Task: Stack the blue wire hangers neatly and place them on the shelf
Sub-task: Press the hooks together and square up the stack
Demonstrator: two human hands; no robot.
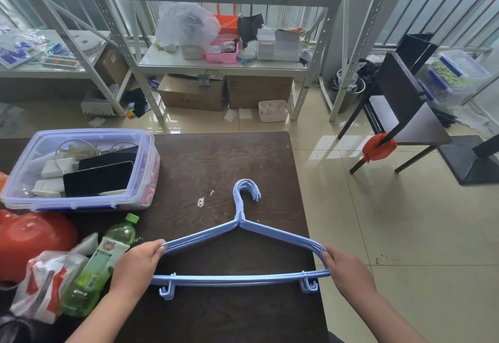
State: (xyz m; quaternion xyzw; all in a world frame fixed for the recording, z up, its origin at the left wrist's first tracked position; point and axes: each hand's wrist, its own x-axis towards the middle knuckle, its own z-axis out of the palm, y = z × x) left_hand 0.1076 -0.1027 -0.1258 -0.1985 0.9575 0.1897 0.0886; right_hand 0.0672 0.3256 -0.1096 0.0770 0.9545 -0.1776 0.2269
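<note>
**Hangers gathered, shelf trip still ahead**

Both forearms reach in from the bottom edge of the head view. Left hand [140, 261] curls its fingers round the left shoulder bend of the blue wire hangers [239, 278], and right hand [343, 267] grips the right shoulder bend the same way, so the bundle spans the gap between the two hands. It lies on the dark desk [216, 164], or just above it; contact is hard to tell. Hooks [247, 190] point away from the hands and sit nearly nested, fanned a little at the tips, and the bottom bars and small clips line up closely.

By my judgement the stacking is close to finished; only a slight squaring of the hooks is left. Placing has not begun: the metal shelf [221, 64] stands well beyond the hands, across the floor past the far desk edge. Left of the left hand lie a green bottle [108, 256] and a clear storage box [81, 170].
</note>
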